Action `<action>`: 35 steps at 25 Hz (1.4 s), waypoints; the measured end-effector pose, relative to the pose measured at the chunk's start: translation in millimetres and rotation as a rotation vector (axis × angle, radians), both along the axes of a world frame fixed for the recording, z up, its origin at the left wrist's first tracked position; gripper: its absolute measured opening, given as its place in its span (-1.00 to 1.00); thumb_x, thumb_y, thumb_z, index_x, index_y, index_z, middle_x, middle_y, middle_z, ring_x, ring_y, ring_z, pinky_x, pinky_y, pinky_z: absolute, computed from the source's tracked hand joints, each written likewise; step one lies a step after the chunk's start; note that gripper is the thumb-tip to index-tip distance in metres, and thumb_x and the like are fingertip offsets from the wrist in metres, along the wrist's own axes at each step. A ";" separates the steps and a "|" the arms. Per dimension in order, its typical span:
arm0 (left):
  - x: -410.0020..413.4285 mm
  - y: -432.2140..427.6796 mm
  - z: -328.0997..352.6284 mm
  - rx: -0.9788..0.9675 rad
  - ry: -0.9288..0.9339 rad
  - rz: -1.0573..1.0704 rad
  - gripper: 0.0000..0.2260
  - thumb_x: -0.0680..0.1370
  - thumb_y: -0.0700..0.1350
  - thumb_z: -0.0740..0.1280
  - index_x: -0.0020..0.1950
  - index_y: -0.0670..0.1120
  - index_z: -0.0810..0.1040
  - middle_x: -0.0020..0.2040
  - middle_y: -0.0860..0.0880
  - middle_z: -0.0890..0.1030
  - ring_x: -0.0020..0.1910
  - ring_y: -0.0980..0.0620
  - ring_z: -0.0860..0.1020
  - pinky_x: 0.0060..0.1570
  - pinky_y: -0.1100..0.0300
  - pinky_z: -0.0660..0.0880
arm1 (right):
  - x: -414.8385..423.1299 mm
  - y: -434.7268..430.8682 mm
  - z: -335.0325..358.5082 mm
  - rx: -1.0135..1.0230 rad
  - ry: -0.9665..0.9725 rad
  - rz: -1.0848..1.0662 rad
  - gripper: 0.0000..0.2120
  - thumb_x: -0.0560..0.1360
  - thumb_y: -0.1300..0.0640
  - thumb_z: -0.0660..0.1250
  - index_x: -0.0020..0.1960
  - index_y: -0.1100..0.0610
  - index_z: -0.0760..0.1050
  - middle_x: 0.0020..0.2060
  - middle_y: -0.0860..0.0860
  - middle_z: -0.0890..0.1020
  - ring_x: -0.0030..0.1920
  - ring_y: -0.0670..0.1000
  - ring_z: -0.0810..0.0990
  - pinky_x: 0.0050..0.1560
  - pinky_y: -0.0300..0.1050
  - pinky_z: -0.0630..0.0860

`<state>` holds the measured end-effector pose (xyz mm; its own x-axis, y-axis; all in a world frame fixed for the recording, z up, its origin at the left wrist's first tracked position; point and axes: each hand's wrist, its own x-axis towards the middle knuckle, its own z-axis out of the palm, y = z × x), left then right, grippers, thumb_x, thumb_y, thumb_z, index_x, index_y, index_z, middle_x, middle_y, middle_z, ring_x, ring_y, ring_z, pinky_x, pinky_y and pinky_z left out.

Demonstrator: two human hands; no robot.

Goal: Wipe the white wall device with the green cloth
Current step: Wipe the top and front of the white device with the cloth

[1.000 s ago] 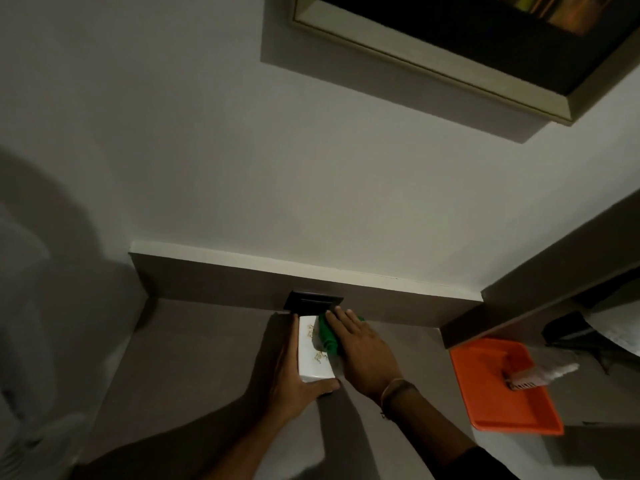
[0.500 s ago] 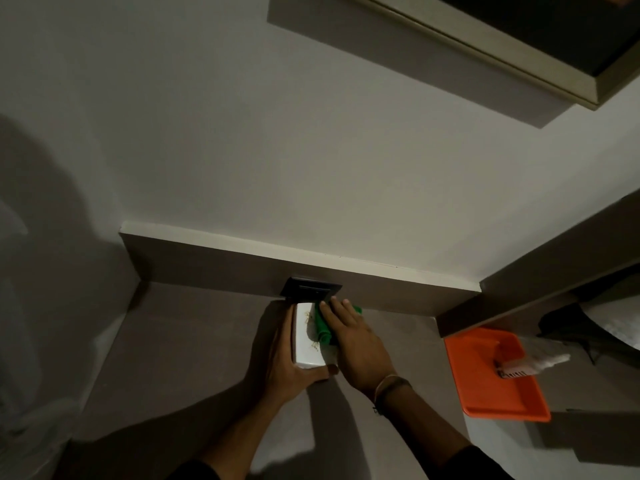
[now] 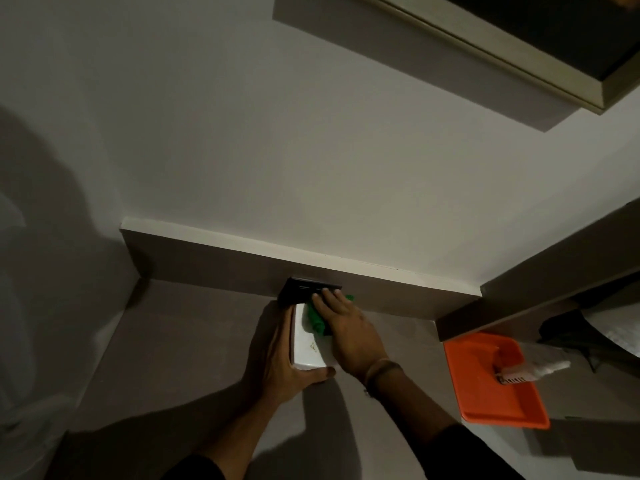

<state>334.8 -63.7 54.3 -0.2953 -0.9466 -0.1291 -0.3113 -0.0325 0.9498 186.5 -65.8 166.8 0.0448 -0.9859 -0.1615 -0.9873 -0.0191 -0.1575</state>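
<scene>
A white box-shaped wall device [image 3: 306,348] sticks out from the brown panel below a black plate [image 3: 300,290]. My left hand [image 3: 277,362] clasps its left side, thumb curled under its lower edge. My right hand [image 3: 346,327] lies flat on its front face, pressing a bunched green cloth [image 3: 317,318] against it. The fingertips reach up to the black plate. Most of the cloth is hidden under the palm.
An orange tray [image 3: 485,393] holding a white bottle [image 3: 533,370] sits at the right. A brown ledge [image 3: 540,268] juts out above it. A framed picture [image 3: 519,39] hangs at the upper right. The grey wall fills the rest.
My right hand and the green cloth have slid up the device's face toward the black plate. The left hand keeps its hold. The view has shifted slightly.
</scene>
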 end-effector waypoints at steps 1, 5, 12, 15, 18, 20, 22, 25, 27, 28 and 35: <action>0.8 0.9 0.8 0.033 0.010 0.005 0.16 0.22 0.21 0.71 0.67 0.01 0.17 0.63 0.21 0.19 0.64 0.24 0.18 0.59 0.31 0.14 | 10.3 0.8 -1.1 0.007 0.025 0.066 -0.25 0.52 0.23 0.29 0.61 -0.02 0.03 0.61 0.06 0.12 0.60 0.16 0.06 0.57 0.19 0.15; -1.8 6.2 -13.1 0.116 -0.135 -0.061 -0.25 0.47 0.01 0.52 0.59 -0.03 0.26 0.59 -0.27 0.39 0.59 -0.29 0.36 0.60 -0.15 0.29 | 9.0 64.2 2.9 -0.021 0.039 0.341 -0.22 0.52 0.29 0.29 0.60 -0.09 0.03 0.62 0.00 0.08 0.60 0.09 -0.03 0.55 0.12 -0.08; -53.1 -1.0 11.7 -0.111 -0.147 -0.012 0.09 0.39 0.22 0.62 0.68 -0.02 0.01 0.65 -0.26 0.32 0.64 0.07 0.25 0.68 0.00 0.23 | -14.5 4.4 5.8 0.004 -0.015 0.043 -0.25 0.49 0.36 0.16 0.60 -0.06 0.09 0.61 0.01 0.15 0.60 0.13 0.09 0.54 0.17 0.22; -56.8 7.1 2.0 0.005 -0.210 0.067 -0.09 0.46 0.12 0.56 0.62 -0.07 0.10 0.63 -0.36 0.29 0.50 -0.27 0.49 0.52 -0.11 0.45 | 21.5 -2.6 -4.8 0.024 0.029 0.160 -0.24 0.49 0.26 0.30 0.60 -0.01 0.07 0.61 0.07 0.15 0.59 0.19 0.07 0.55 0.23 0.19; -44.8 26.9 -31.8 0.102 -0.296 -0.077 -0.41 0.68 -0.22 0.26 0.65 -0.24 0.08 0.67 -0.34 0.20 0.39 -0.34 0.59 0.44 -0.28 0.52 | 30.6 56.4 -7.8 0.017 0.043 0.359 -0.24 0.50 0.26 0.25 0.60 -0.07 0.03 0.63 0.01 0.07 0.61 0.14 -0.03 0.57 0.18 0.00; -44.3 -2.0 -44.5 -0.161 -0.235 -0.074 -0.22 0.54 -0.34 0.44 0.67 -0.10 0.14 0.63 -0.11 0.40 0.46 -0.40 0.51 0.46 -0.38 0.46 | 9.8 87.7 -2.3 0.005 0.053 0.369 -0.21 0.49 0.30 0.17 0.61 -0.12 -0.02 0.63 -0.08 -0.01 0.61 0.06 -0.12 0.56 0.12 -0.10; 10.4 -1.2 -37.4 -0.320 -0.441 -0.127 -0.10 0.38 0.04 0.61 0.63 0.16 0.21 0.59 0.07 0.42 0.49 -0.26 0.52 0.53 -0.24 0.44 | -15.3 97.2 4.6 0.039 0.068 0.244 -0.14 0.49 0.36 0.21 0.60 -0.18 -0.07 0.62 -0.15 -0.08 0.61 0.02 -0.15 0.59 0.07 -0.06; 14.4 -8.8 -56.5 -0.190 -0.127 -0.083 0.02 0.28 0.38 0.59 0.62 0.17 0.22 0.54 -0.02 0.44 0.50 0.12 0.45 0.60 0.11 0.35 | -35.4 73.5 2.8 0.021 0.021 0.039 -0.13 0.46 0.45 0.15 0.60 -0.15 0.00 0.60 -0.12 0.01 0.61 0.05 -0.01 0.58 0.14 0.14; -10.0 -3.3 -27.7 -0.010 -0.027 -0.184 0.13 0.24 0.44 0.61 0.66 0.20 0.11 0.62 0.10 0.33 0.57 0.23 0.33 0.64 0.13 0.28 | -34.3 35.9 -1.4 0.001 -0.016 -0.043 -0.18 0.46 0.45 0.13 0.60 -0.09 0.08 0.60 -0.04 0.11 0.60 0.08 0.07 0.55 0.16 0.21; -40.1 1.8 -20.5 0.054 0.020 -0.154 0.20 0.24 0.38 0.66 0.69 0.11 0.05 0.67 0.10 0.25 0.61 0.24 0.25 0.65 0.20 0.20 | -28.3 17.4 -1.4 -0.003 -0.039 -0.073 -0.22 0.47 0.43 0.14 0.60 -0.06 0.10 0.60 -0.01 0.14 0.60 0.11 0.09 0.54 0.17 0.22; -43.1 11.3 -35.2 0.030 -0.415 -0.160 -0.13 0.53 -0.29 0.52 0.62 0.17 0.07 0.63 -0.19 0.30 0.62 -0.13 0.29 0.64 0.07 0.23 | 36.0 48.8 -4.7 -0.043 0.031 0.225 -0.30 0.51 0.18 0.21 0.60 -0.01 0.06 0.62 0.05 0.10 0.60 0.13 -0.02 0.54 0.12 -0.08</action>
<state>291.7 -52.3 19.1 -0.3549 -0.8874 -0.2942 -0.6691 0.0214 0.7428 222.5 -17.0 162.1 0.2597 -0.9576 -0.1246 -0.9619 -0.2450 -0.1213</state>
